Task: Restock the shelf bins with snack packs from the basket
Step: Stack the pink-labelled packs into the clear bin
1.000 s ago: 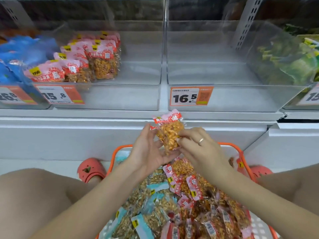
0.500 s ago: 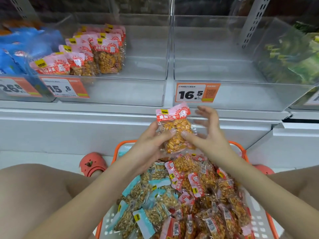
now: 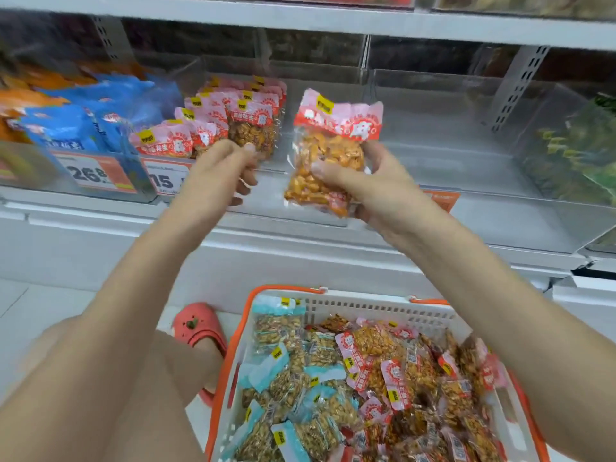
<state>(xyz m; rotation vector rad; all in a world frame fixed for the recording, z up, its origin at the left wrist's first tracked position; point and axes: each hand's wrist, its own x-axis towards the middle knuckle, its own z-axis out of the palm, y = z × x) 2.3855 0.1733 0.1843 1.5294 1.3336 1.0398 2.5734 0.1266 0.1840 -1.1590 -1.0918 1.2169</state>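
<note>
Clear crinkly film with a pink printed header: that is the peanut pack my right hand holds up, thumb across the front and fingers curled behind the lower half. I judge it light and soft-sided, the nuts inside shifting if I squeeze, the film a little slick, so taking it round the filled middle looks safer than pinching the flat header, which would let the pack swing. Nothing here seems fragile beyond crushing a few nuts.

It hangs in the air over the front edge of the clear shelf bin, just right of the row of matching pink packs that fills the bin's left side; the right part of the bin floor is bare. My left hand reaches at the front of that row with fingers bent, fingertips touching the nearest pack; whether it grips it I cannot tell.

Orange-brown coated peanuts show through the pack, a small yellow tag sits on the header's top corner, and red print crosses the pink band. More such packs, with blue-topped ones, lie heaped in the orange-rimmed basket below
</note>
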